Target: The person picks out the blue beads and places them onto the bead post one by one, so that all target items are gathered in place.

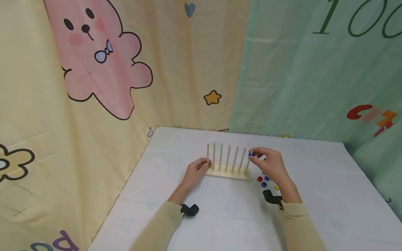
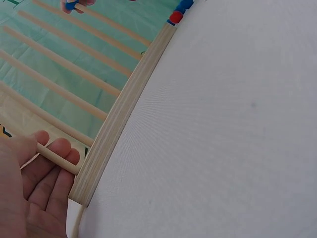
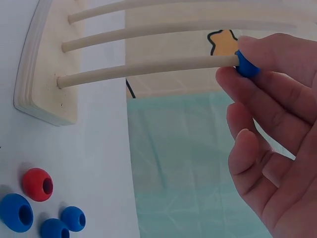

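Note:
A pale wooden peg rack (image 1: 227, 175) stands upright on the table, a row of several thin dowels rising from its flat base. At its left end my left hand (image 1: 196, 170) holds the outermost dowel (image 2: 62, 161) low down, between thumb and fingers, close to the base. My right hand (image 1: 272, 164) pinches a blue bead (image 3: 247, 66) between thumb and index finger. The bead is at the tip of the rightmost dowel (image 3: 148, 68), and that tip runs up into it. The other dowels are bare.
Right of the rack lie loose beads: a red bead (image 3: 37, 184), several blue ones such as this blue bead (image 3: 16, 212), and a yellow bead (image 1: 277, 187) near my right wrist. A white cloth (image 1: 226, 216) covers the table. Printed curtains (image 1: 188, 69) hang behind and at the sides.

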Demonstrator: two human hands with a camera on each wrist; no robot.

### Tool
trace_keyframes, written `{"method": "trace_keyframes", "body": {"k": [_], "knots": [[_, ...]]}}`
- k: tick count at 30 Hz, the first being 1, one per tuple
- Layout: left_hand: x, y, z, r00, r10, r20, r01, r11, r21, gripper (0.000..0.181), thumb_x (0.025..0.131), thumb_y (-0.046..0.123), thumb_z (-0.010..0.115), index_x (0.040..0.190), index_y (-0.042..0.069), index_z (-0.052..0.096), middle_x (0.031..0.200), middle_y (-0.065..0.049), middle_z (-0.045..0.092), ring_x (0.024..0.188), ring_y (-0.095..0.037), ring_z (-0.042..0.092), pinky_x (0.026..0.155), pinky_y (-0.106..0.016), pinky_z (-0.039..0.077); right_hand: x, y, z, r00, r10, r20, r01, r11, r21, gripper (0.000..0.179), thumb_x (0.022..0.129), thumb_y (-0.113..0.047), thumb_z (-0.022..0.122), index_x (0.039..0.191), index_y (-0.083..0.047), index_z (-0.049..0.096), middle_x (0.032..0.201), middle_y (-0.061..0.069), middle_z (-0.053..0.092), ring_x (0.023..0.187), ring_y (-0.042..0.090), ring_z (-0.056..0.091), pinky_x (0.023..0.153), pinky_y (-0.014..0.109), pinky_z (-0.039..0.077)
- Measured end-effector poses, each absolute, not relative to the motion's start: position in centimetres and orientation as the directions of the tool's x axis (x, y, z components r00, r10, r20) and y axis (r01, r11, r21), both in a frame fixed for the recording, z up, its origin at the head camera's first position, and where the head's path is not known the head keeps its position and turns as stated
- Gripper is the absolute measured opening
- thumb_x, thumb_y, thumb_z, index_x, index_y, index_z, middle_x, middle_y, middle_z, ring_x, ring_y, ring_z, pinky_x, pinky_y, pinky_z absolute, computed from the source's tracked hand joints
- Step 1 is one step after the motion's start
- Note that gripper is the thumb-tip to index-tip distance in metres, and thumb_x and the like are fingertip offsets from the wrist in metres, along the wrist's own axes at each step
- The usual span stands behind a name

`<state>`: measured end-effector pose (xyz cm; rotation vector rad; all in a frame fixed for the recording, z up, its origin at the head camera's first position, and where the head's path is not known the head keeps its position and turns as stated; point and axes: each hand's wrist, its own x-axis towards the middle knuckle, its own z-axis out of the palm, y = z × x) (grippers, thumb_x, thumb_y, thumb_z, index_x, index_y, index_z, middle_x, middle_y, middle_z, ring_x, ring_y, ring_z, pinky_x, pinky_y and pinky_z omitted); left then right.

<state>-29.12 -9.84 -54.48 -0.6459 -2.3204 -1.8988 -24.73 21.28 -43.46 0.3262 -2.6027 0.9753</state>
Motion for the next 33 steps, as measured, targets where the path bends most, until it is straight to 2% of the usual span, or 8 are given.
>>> {"method": "trace_keyframes", "body": {"k": [6,12,17,24,33], "knots": [[-28.9,-10.0,-54.3,-0.904,0.272,0.331,0.378,0.143,0.915,0.019,0.103,0.011,0.059,0.116,0.002,0.069,0.109,-0.013,0.073,0.108,-0.028,0.067,0.090,-0.024,0.050,-24.9,21.3,-43.7,-0.945,-0.105,0.310,-0.282,0.743,-0.607,0.021,0.089,-0.025,0.079,0.105,-0.013,0.075,0.094,0.002,0.070,0.093,0.027,0.062,0.075,0.042,0.052],[-28.6,-10.0,-54.1,-0.903,0.272,0.332,0.378,0.138,0.916,0.022,0.103,0.004,0.056,0.119,-0.007,0.065,0.112,-0.023,0.070,0.110,-0.038,0.065,0.089,-0.021,0.049,-25.2,21.3,-44.2,-0.950,-0.118,0.289,-0.279,0.739,-0.614,0.020,0.088,-0.024,0.080,0.104,-0.012,0.076,0.098,0.003,0.072,0.092,0.024,0.062,0.074,0.040,0.053],[-27.6,-9.9,-52.2,-0.895,0.303,0.328,0.378,0.123,0.918,0.022,0.103,-0.001,0.053,0.119,-0.013,0.062,0.113,-0.029,0.068,0.112,-0.042,0.064,0.090,-0.020,0.048,-25.2,21.6,-44.2,-0.951,-0.139,0.275,-0.284,0.745,-0.603,0.019,0.088,-0.023,0.080,0.104,-0.013,0.076,0.098,0.001,0.072,0.092,0.022,0.062,0.073,0.039,0.052],[-27.0,-9.4,-50.8,-0.877,0.310,0.368,0.413,0.096,0.906,0.021,0.102,-0.002,0.054,0.116,-0.014,0.063,0.112,-0.032,0.067,0.110,-0.047,0.062,0.091,-0.027,0.051,-25.5,22.2,-44.2,-0.944,-0.158,0.288,-0.307,0.738,-0.601,0.019,0.088,-0.023,0.080,0.104,-0.014,0.076,0.096,0.000,0.071,0.091,0.021,0.063,0.072,0.039,0.053],[-27.0,-9.7,-51.0,-0.885,0.310,0.348,0.395,0.103,0.913,0.021,0.101,-0.002,0.055,0.117,-0.013,0.063,0.112,-0.030,0.068,0.110,-0.044,0.063,0.089,-0.023,0.049,-25.7,22.2,-45.0,-0.950,-0.190,0.246,-0.305,0.724,-0.619,0.015,0.088,-0.024,0.080,0.101,-0.018,0.076,0.093,-0.004,0.071,0.090,0.020,0.063,0.067,0.036,0.051]]}}
